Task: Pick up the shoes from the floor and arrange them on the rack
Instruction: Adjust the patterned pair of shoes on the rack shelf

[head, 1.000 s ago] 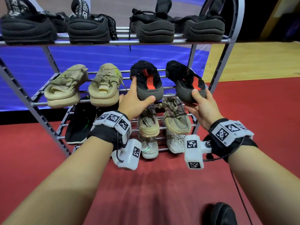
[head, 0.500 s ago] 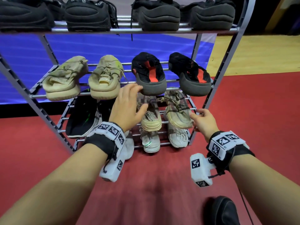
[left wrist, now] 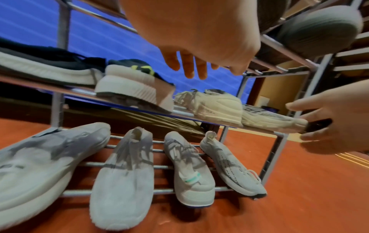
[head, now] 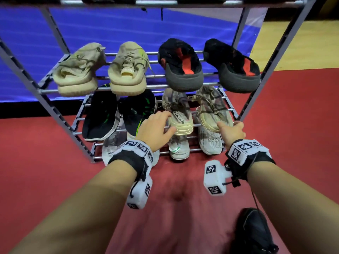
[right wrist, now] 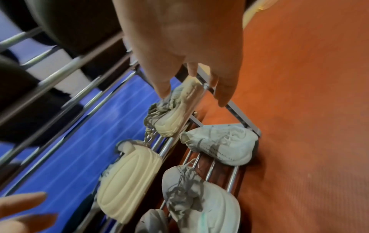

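A pair of beige camo sneakers sits on the third shelf of the metal rack (head: 269,70). My left hand (head: 157,129) hovers over the heel of the left camo sneaker (head: 180,123); in the left wrist view its fingers (left wrist: 189,67) hang straight and hold nothing. My right hand (head: 232,131) is at the heel of the right camo sneaker (head: 213,110). There the thumb (right wrist: 162,88) lies on the collar and the other fingers reach round the heel (right wrist: 187,89).
Tan sneakers (head: 126,70) and black red-lined shoes (head: 181,65) fill the shelf above. Black-green shoes (head: 102,118) lie left of the camo pair. White sneakers (left wrist: 187,170) line the bottom shelf. A black shoe (head: 255,233) is on the red floor at lower right.
Both hands let go of the black red-lined shoes and dropped one shelf down to the camo pair. The view has tilted down and come closer.
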Demonstrator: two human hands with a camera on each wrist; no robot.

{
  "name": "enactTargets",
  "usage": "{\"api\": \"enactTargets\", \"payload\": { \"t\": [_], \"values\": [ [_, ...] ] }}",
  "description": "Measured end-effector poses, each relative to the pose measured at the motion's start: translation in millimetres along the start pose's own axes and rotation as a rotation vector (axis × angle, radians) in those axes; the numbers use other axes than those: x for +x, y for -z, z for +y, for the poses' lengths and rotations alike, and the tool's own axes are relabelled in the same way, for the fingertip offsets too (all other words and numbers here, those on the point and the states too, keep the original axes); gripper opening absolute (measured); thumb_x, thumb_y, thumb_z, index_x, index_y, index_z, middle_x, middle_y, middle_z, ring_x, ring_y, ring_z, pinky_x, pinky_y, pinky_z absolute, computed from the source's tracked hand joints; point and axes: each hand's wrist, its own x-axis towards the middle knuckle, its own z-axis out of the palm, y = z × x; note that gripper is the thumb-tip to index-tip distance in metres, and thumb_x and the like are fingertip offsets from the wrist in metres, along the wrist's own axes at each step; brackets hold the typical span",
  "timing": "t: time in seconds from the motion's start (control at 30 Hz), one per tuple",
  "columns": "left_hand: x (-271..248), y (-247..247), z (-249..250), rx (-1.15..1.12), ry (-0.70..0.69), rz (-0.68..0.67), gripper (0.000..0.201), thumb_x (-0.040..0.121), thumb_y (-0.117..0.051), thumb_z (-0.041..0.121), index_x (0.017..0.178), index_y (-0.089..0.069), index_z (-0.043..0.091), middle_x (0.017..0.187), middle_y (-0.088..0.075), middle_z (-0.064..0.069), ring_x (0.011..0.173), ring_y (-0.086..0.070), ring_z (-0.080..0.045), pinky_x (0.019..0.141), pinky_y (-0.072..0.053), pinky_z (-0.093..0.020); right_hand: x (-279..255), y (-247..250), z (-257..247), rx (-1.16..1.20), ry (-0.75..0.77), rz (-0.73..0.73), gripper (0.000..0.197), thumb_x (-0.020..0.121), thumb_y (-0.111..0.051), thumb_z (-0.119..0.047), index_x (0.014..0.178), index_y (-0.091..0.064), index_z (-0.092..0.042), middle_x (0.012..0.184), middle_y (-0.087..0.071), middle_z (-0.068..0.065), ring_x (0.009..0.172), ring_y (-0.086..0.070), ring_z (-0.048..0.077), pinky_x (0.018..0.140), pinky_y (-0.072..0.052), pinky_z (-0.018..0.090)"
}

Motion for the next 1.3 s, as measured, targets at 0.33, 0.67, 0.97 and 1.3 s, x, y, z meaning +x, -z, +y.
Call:
{"api": "enactTargets", "payload": {
  "t": [0.33,0.67,0.97,1.3],
  "values": [
    [17,-28,-2,-0.012,-0.073,-0.25,0.056,0.094,-0.046,0.038,0.146,-0.03,0.027,0.151,-0.033,-0.004,0.133,-0.04,-0.027,0.108,-0.033,-0.044,14,-13,3,0.48,-0.118,-0.107,0.053,0.1,-0.04,-0.019,0.149,-0.019,-0.023,0.124,-0.056,0.015,0.05,-0.061,0.017,0.045,-0.053,0.025],
    [13,-24,2,-0.006,-0.029,-0.353,0.056,0.097,-0.039,0.039,0.15,-0.02,0.031,0.159,-0.016,-0.003,0.14,-0.033,-0.028,0.113,-0.027,-0.042,-6,-1,-1,0.829,-0.042,-0.142,0.044,0.1,-0.037,-0.006,0.143,-0.037,-0.015,0.136,-0.051,0.014,0.108,-0.061,0.029,0.06,-0.059,0.025],
    [21,-24,10,-0.213,0.1,-0.256,0.047,0.093,-0.039,0.042,0.134,-0.051,0.022,0.134,-0.053,-0.007,0.124,-0.047,-0.029,0.107,-0.034,-0.038,-23,34,9,0.996,0.065,-0.31,0.048,0.095,-0.024,0.003,0.134,-0.048,-0.013,0.105,-0.064,0.002,0.088,-0.064,0.014,0.063,-0.056,0.024],
    [34,-2,17,-1.321,0.599,0.172,0.055,0.094,-0.044,0.047,0.139,-0.027,0.021,0.122,-0.05,-0.003,0.091,-0.059,-0.018,0.079,-0.052,-0.036,-21,65,16,1.013,0.035,-0.566,0.055,0.092,-0.024,0.001,0.088,-0.077,-0.012,0.086,-0.076,0.005,0.072,-0.073,0.017,0.063,-0.057,0.025]
  ]
}}
